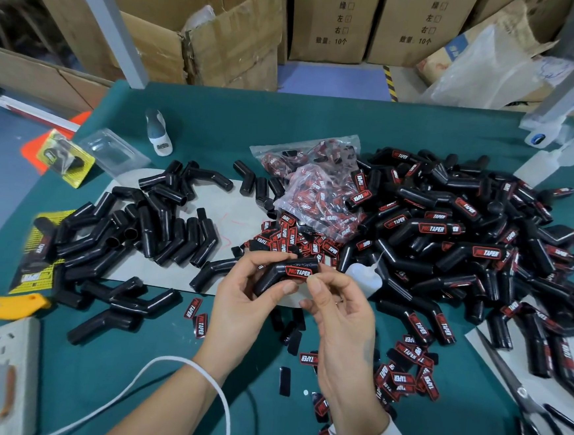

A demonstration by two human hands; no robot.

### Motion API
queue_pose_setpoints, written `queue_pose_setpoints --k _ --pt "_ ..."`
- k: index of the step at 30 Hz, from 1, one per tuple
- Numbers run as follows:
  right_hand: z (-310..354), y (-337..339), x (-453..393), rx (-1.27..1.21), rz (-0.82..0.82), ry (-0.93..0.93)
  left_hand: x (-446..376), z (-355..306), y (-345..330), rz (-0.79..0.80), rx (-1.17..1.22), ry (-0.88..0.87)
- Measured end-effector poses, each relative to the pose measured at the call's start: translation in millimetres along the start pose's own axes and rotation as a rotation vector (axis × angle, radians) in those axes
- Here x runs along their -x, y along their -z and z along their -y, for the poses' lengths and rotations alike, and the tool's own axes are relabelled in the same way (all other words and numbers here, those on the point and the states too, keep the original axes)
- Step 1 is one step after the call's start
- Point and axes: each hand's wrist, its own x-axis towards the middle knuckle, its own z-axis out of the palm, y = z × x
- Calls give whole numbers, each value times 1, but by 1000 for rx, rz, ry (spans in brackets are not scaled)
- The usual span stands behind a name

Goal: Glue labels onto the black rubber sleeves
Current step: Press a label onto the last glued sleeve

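My left hand [242, 303] grips a bent black rubber sleeve [276, 273] at the table's middle, thumb on its lower arm. A red and black PROTAPER label [297, 272] sits on the sleeve's upper arm. My right hand [340, 310] is beside it, thumb and forefinger tips touching the sleeve's right end near the label. A heap of plain black sleeves [147, 227] lies to the left. A large heap of labelled sleeves [466, 238] fills the right. Loose labels [294, 240] lie behind my hands, and more loose labels [403, 374] lie at the lower right. A small white glue bottle [363, 275] lies just right of the sleeve.
Clear bags of labels [318, 189] sit at centre back. Scissors [522, 397] lie at the right edge. A power strip [10, 360] with a white cable [170, 373] is at the lower left, beside a yellow tool [0, 304]. Cardboard boxes [204, 29] stand behind the green table [218, 115].
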Motion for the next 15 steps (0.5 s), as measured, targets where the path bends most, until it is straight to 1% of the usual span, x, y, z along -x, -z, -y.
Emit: queue_pose_setpoints --k 7,15 --pt "-2 -1 -1 2 -9 11 -1 1 1 -10 -18 5" --pt "-5 -1 0 24 -14 35 1 5 0 -21 24 20"
